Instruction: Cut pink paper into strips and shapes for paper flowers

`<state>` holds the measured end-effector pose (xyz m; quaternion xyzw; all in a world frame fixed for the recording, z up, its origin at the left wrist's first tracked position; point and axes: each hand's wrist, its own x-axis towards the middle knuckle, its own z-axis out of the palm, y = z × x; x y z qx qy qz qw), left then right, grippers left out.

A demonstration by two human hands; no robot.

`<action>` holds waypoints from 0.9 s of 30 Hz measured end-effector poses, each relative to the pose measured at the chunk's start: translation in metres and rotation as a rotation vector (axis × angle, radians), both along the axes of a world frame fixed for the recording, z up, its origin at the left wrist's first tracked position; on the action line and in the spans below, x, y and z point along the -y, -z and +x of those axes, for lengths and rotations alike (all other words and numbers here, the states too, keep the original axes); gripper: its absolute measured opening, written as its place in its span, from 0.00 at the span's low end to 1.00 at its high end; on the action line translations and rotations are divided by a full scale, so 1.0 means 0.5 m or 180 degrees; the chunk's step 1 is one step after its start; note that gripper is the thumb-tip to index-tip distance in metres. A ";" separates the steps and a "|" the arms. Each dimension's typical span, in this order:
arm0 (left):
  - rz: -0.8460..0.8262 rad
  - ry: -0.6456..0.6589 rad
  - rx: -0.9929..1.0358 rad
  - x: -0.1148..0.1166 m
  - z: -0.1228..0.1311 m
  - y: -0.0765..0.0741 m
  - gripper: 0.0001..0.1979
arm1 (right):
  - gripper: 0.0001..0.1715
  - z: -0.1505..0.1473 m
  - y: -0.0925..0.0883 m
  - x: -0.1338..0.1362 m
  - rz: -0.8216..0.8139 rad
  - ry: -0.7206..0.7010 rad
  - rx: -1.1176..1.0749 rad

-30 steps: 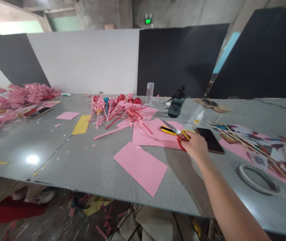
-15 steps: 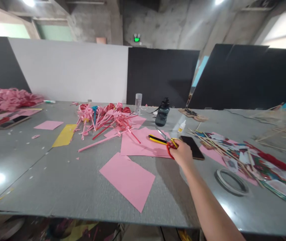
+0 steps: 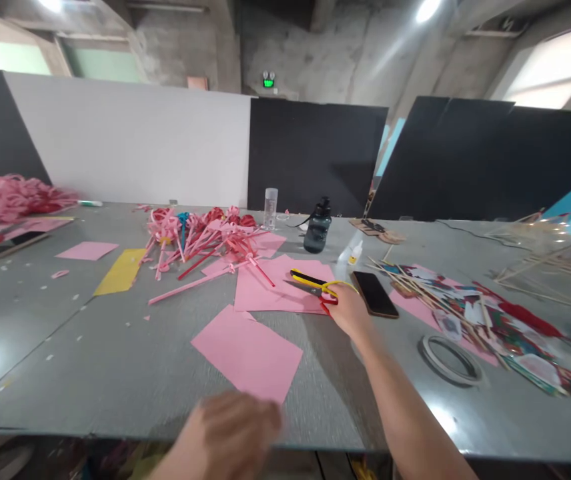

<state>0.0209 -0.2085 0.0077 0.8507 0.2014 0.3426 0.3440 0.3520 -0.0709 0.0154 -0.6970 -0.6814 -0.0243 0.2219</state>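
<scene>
Reaching out over the table, my right hand (image 3: 351, 308) is closed on a pair of scissors (image 3: 304, 287) with red and yellow handles. The blades point left above a stack of pink paper (image 3: 265, 293). Just behind the blades lies a black and yellow utility knife (image 3: 305, 276) on that paper. At the near edge my left hand (image 3: 235, 423) is smeared by motion, its fingers not clear, and it covers the lower corner of a loose pink sheet (image 3: 250, 353). A dark phone (image 3: 375, 293) lies right of my right hand.
Pink and red paper strips (image 3: 205, 237) are heaped behind the sheets, with a yellow sheet (image 3: 120, 271) to their left. A dark bottle (image 3: 317, 230) and a glue bottle (image 3: 355, 253) stand behind. Tape rolls (image 3: 450, 360), sticks and craft scraps (image 3: 495, 313) lie right.
My left hand has come into view at the near edge. The scissors in my right hand have turned, their blades now lower and pointing left over the pink paper.
</scene>
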 end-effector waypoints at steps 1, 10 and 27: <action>0.0156 -0.0252 -0.0168 -0.045 -0.015 -0.008 0.14 | 0.17 -0.005 0.002 0.001 -0.0054 -0.0075 0.0042; 0.0932 -0.1189 -0.1774 -0.376 -0.049 -0.087 0.14 | 0.17 -0.016 -0.002 0.009 -0.0263 -0.0192 0.0328; 0.1377 -0.0838 -0.1951 -0.361 -0.046 -0.031 0.08 | 0.15 -0.035 -0.036 -0.040 -0.0140 0.0419 0.0451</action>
